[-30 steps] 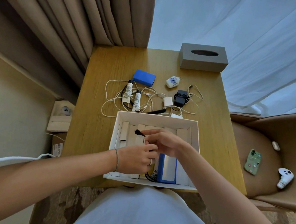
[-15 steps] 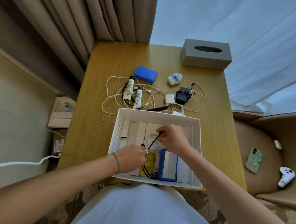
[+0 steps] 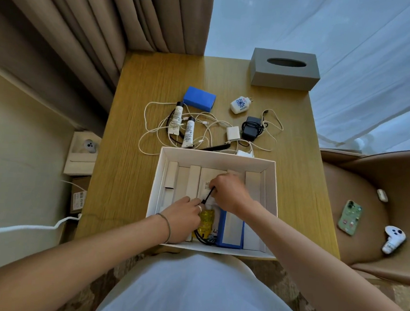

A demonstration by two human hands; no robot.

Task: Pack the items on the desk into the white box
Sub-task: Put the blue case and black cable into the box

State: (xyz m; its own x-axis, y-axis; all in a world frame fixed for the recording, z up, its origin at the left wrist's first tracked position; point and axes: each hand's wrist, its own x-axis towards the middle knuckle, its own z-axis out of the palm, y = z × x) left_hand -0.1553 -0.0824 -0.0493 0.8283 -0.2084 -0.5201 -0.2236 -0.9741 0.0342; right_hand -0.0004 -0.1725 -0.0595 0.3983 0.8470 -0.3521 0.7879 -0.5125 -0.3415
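On the desk [image 3: 130, 174] sits a white box [image 3: 268, 184] with no lid, close to the person. Its walls are thin, smooth card. Inside, flat pale card pieces [image 3: 194, 179] lie side by side along the bottom. A yellow bottle [image 3: 206, 219] lies near the front, and a blue-edged flat pack [image 3: 230, 232] lies just beside it on the right. A black cord [image 3: 199, 237] curls by the front wall.

Both hands are in the box. The right hand [image 3: 230, 192] pinches the thin black cord near its end. The left hand [image 3: 183, 214] has curled fingers on the same cord, down by the bottle top, and wears a ring.

Behind the box, still on the wood, lie more things. A blue block [image 3: 199, 98] with soft corners sits far back. Two white tubes [image 3: 173, 119] with black caps lie on a tangle of white cords [image 3: 152, 132]. A small white plug [image 3: 233, 133] and a black charger [image 3: 250, 129] wrapped in its wire sit just beside each other. A round white plug [image 3: 239, 104] with blue print is near them. A gray tissue box [image 3: 283, 73] stands at the far corner.

A brown chair [image 3: 367, 181] on the right holds a green phone [image 3: 349, 217] and a white controller [image 3: 393, 240].
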